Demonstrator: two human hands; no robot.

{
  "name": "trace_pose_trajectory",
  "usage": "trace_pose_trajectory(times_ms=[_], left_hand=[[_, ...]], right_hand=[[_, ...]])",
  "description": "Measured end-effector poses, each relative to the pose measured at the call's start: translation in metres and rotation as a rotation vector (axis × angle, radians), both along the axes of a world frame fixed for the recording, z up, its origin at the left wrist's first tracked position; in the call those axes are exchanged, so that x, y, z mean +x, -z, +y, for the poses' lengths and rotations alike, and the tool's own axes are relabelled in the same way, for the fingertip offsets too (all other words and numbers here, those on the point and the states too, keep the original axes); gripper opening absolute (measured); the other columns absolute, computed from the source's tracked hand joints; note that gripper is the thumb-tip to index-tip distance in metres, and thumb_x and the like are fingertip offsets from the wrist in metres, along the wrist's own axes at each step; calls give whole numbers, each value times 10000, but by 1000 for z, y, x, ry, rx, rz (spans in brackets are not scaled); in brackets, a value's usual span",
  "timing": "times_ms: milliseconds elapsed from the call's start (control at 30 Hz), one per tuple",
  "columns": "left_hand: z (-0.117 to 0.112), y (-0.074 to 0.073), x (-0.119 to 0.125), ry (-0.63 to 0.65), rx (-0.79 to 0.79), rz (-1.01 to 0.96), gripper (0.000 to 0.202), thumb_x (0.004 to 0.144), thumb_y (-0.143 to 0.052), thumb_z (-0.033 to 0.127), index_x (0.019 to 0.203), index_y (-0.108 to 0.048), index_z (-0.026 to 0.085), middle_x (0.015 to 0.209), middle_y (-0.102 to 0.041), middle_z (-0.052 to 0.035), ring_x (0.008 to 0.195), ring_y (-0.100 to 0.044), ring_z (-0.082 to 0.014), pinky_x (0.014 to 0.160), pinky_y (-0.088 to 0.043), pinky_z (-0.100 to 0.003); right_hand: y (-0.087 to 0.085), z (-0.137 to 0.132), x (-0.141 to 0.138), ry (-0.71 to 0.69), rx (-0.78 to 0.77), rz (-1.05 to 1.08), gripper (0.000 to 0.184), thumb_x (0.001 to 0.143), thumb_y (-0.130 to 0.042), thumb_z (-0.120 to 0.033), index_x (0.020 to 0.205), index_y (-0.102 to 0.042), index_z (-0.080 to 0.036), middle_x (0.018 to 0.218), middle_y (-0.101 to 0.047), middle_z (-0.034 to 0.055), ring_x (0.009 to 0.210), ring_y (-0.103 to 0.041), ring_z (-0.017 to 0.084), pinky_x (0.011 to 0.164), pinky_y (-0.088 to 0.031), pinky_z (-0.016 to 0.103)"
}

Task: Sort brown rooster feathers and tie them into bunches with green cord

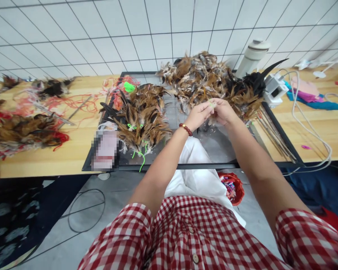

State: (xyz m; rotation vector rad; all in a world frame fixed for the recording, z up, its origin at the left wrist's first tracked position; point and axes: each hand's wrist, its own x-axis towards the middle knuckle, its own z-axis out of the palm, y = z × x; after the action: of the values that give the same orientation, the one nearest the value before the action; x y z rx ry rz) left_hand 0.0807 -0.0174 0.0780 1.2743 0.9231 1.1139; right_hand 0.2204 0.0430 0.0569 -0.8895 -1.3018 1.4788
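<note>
My left hand, with a red bead bracelet on its wrist, meets my right hand above the front of a large pile of brown feathers. Both hands have their fingers pinched together. A small pale-green bit, like string, shows at the fingertips; the rest of what they hold is hidden. To the left lies a second heap of brown and black feathers, with bright green string tied at its lower ends. Black feathers stick out on the right.
A black-edged tray lies on the wooden table. A phone-like blurred object is at its left, thin sticks at its right. Behind stand a flask and a white charger with cables. More feathers lie far left.
</note>
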Motion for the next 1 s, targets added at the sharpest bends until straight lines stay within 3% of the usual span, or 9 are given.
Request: trace_pose_trajectory(times_ms=[133,233,367,500,600,733,1000], left_hand=[[-1,-4,-1,-106,-160,-104,341,1040,-591,234,710,-553,162,526,-393,92,440,-284,-14,479,-206,-143],[-4,-8,-4,-111,-284,-185,337,1075,-532,257,751,-537,162,527,-363,105,400,-237,1,444,-144,-129],[-4,-10,-11,48,-407,-337,328,1093,-446,223,786,-544,157,527,-336,109,366,-208,-2,410,-131,-120],[-4,-8,-15,255,-562,-422,349,1080,-442,221,756,-548,145,536,-327,100,353,-215,-8,381,-152,-116],[-6,-9,-14,326,-652,-477,391,1086,-402,221,729,-544,143,519,-289,100,341,-209,-16,365,-142,-119],[-5,-10,-12,214,-677,-623,411,1082,-490,333,708,-505,164,517,-271,103,348,-212,-18,369,-135,-121],[6,2,-12,-59,-590,-671,453,1084,-508,393,689,-483,173,497,-279,105,356,-196,-13,385,-130,-141]], right_hand=[[13,-7,-4,105,57,12,431,523,-960,-465,589,-619,-211,527,-538,-49,497,-416,73,493,-291,224],[19,-9,-7,175,64,-32,487,494,-964,-537,603,-614,-215,490,-484,-67,476,-349,64,487,-249,233],[23,-10,-13,216,39,-106,520,495,-942,-554,597,-547,-232,485,-445,-78,480,-320,70,486,-215,245],[21,-13,-19,250,100,-78,506,499,-898,-532,577,-503,-226,578,-523,-58,586,-443,88,567,-341,239],[20,-17,-21,218,127,-83,520,484,-899,-540,575,-498,-222,607,-555,-53,638,-489,99,628,-394,245],[22,-15,-18,204,136,-146,481,536,-871,-587,604,-567,-221,606,-557,-48,624,-452,101,620,-365,253],[37,-4,-11,385,358,-262,439,714,-777,-633,726,-615,-225,668,-526,-45,648,-451,127,669,-398,297]])
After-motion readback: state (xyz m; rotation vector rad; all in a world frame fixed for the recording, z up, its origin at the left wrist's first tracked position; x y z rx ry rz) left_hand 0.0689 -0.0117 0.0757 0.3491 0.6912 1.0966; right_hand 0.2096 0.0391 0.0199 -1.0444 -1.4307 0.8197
